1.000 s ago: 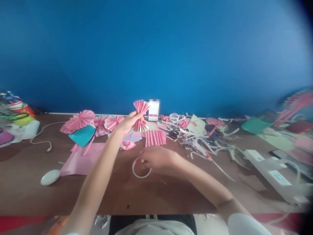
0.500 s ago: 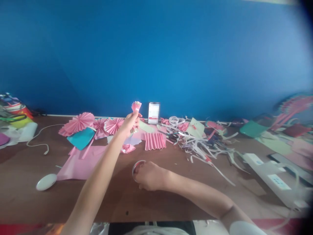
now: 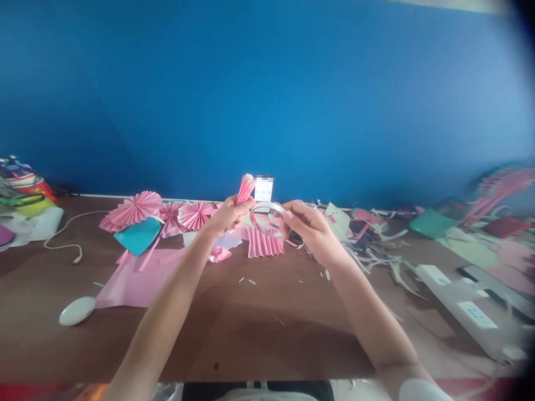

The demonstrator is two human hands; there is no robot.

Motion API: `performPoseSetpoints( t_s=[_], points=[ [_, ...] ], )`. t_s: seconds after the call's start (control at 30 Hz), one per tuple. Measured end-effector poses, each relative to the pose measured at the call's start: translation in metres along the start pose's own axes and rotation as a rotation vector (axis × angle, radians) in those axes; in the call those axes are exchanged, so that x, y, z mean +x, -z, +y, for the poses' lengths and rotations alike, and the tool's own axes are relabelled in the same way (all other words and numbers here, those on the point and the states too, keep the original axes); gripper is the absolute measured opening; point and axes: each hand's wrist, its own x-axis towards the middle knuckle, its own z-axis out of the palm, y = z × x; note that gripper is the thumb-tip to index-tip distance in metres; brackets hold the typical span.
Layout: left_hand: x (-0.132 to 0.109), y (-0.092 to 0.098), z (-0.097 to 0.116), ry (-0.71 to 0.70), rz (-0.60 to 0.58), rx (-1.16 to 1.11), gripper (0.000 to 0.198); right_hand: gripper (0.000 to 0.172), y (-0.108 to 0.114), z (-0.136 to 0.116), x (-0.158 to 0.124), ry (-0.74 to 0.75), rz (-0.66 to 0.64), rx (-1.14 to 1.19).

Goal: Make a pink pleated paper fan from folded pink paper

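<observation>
My left hand (image 3: 231, 215) is closed around a bundle of pleated pink paper (image 3: 246, 189), whose folded end sticks up above the fingers. Close beside it on the right, my right hand (image 3: 305, 223) grips the edge of a roll of tape (image 3: 270, 205), a white ring with a red inner side. The tape roll is held in the air between both hands, near the left fingers; whether it touches them I cannot tell. Behind and below the roll lies a pleated pink paper sheet (image 3: 265, 244). A phone (image 3: 263, 189) stands upright behind the hands.
Pink paper fans (image 3: 140, 207), a teal paper piece (image 3: 139, 236) and a pink sheet (image 3: 137, 278) lie to the left. A white oval object (image 3: 77, 311) is at the front left. Paper strips (image 3: 376, 259) and a power strip (image 3: 460, 303) are on the right.
My right hand has lifted the tape roll from the table and brought it up beside my left hand. The pink paper bundle has shifted slightly right and tilted.
</observation>
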Motion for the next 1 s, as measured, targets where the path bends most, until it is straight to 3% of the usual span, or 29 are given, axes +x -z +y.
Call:
performPoseSetpoints(
  t_s=[0.13,0.3,0.47,0.63,0.77,0.9,1.0],
  points=[
    [0.000,-0.006,0.001,-0.030,-0.028,-0.049,0.037,0.027,0.004,0.005,0.003,-0.028,0.107,0.094],
    [0.001,-0.006,-0.004,-0.135,-0.135,-0.146,0.037,0.027,-0.001,0.019,0.008,-0.043,0.119,0.132],
    [0.002,-0.004,-0.008,-0.251,-0.101,-0.093,0.030,0.026,-0.003,0.027,0.012,-0.078,0.145,0.111],
    [0.004,-0.004,-0.009,-0.266,-0.165,-0.114,0.026,0.023,0.001,0.039,0.017,-0.100,0.243,-0.105],
    [0.002,-0.009,-0.008,-0.220,-0.143,0.055,0.030,0.026,0.000,0.050,0.019,0.009,0.366,-0.322],
    [0.001,-0.015,-0.007,-0.211,-0.074,0.240,0.036,0.032,-0.008,0.048,0.017,0.116,0.318,-0.486],
    [0.002,-0.015,-0.007,-0.203,-0.043,0.281,0.038,0.033,-0.012,0.045,0.017,0.114,0.267,-0.536]
  ],
)
